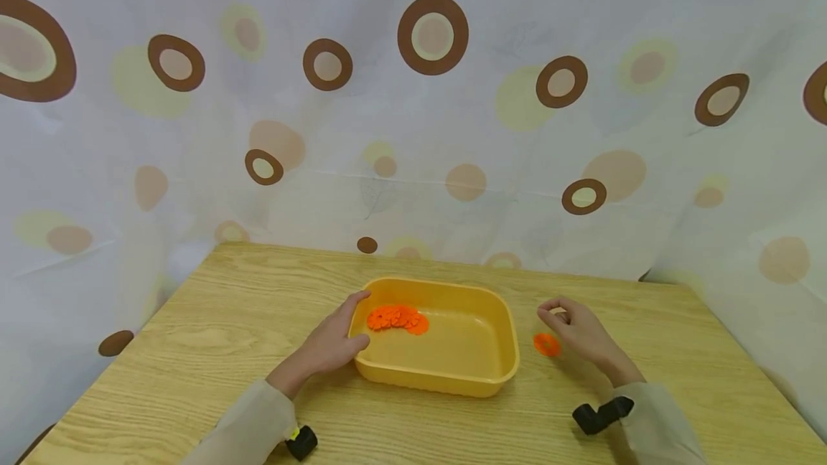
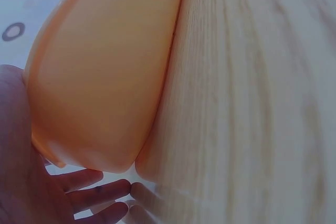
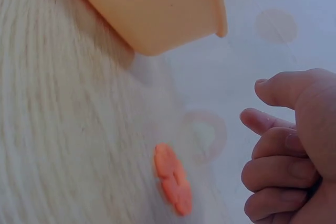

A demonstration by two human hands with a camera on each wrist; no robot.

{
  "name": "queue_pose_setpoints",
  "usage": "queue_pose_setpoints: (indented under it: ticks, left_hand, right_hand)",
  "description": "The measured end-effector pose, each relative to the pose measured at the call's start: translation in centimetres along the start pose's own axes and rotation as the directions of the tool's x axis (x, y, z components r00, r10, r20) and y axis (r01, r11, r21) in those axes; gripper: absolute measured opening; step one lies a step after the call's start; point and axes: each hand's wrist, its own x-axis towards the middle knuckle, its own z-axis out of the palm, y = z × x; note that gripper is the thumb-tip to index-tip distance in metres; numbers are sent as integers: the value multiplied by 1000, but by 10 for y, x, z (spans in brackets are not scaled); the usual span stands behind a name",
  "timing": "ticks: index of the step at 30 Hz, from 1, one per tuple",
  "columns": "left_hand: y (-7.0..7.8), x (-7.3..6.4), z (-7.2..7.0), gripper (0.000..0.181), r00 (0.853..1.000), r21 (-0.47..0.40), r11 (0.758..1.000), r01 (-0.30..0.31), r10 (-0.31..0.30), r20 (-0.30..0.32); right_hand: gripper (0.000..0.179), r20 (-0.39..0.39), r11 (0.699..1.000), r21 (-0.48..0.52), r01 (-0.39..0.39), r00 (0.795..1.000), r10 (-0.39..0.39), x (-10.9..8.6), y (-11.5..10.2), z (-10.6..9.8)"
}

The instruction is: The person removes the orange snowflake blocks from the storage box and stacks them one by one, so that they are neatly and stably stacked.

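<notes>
A yellow plastic tub (image 1: 439, 379) holds an overlapping row of orange flower-like discs (image 1: 397, 318) along its left side. My left hand (image 1: 332, 339) grips the tub's left end, the thumb over the rim. In the left wrist view the other fingers (image 2: 100, 195) of that hand reach along the outer wall. To the right of the tub, one orange disc (image 1: 547, 344) with a scalloped edge lies on the table. Just above this disc is my right hand (image 1: 584, 332), holding nothing. Its thumb and index finger are apart and the other fingers curl, as the right wrist view shows.
The wooden table (image 1: 258, 314) runs back to a white curtain (image 1: 413, 128) with brown and yellow circles, which also hangs at both sides. Each wrist carries a small black camera (image 1: 601, 415). The tub's walls rise between the two hands.
</notes>
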Motion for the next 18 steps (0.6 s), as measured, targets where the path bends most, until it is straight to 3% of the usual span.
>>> queue_pose_setpoints:
  ticks: [12, 18]
  left_hand:
    - [2, 0, -1, 70, 1000, 2, 1000, -2, 2, 1]
    - [0, -2, -1, 70, 1000, 3, 1000, -10, 10, -2]
  right_hand:
    - [41, -30, 995, -44, 88, 996, -90, 19, -21, -2]
    - [38, -18, 995, -26, 92, 996, -92, 25, -26, 5]
